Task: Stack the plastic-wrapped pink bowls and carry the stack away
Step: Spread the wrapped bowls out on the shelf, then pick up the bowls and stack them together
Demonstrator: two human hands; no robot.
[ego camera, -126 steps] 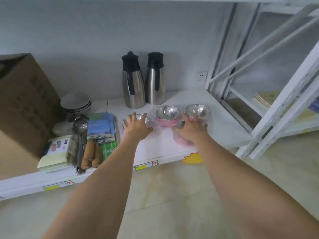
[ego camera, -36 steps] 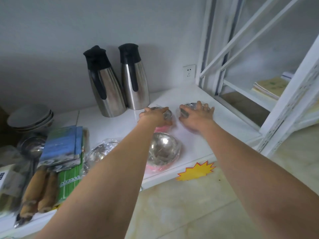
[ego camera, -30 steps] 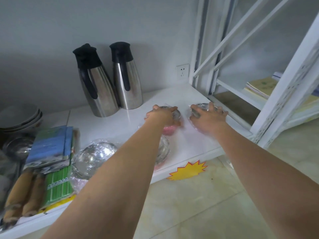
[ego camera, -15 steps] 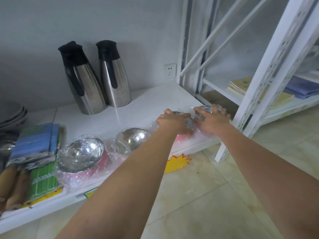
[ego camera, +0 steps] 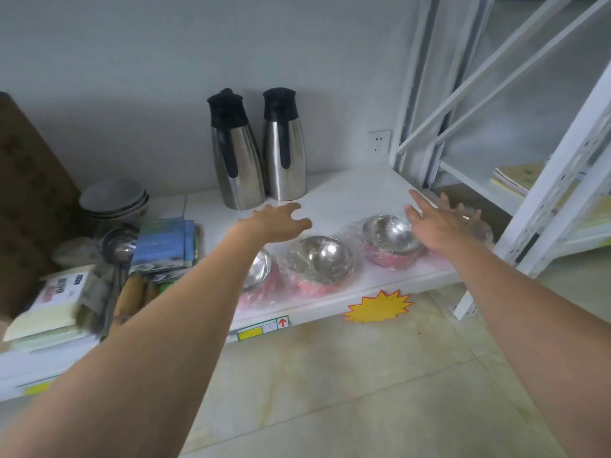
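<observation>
Pink bowls with shiny steel insides, each in clear plastic wrap, sit in a row near the front of the white shelf (ego camera: 347, 193). One bowl (ego camera: 390, 238) is on the right, one (ego camera: 319, 262) in the middle, and a third (ego camera: 259, 271) is half hidden behind my left forearm. My left hand (ego camera: 276, 223) hovers open above the shelf behind the row, fingers spread, holding nothing. My right hand (ego camera: 439, 226) is open too, just right of the right bowl. More crinkled wrap (ego camera: 481, 231) shows beyond its fingers; what it holds is hidden.
Two steel jugs (ego camera: 236, 153) with black lids stand at the back. On the left are stacked grey bowls (ego camera: 114, 200), blue booklets (ego camera: 165, 242), a ladle (ego camera: 119, 247) and a cardboard box (ego camera: 26, 193). A white rack post (ego camera: 562, 193) rises on the right.
Both hands have let go of the bowls they covered at the shelf's right end and now hover open. The view has swung back to the left.
</observation>
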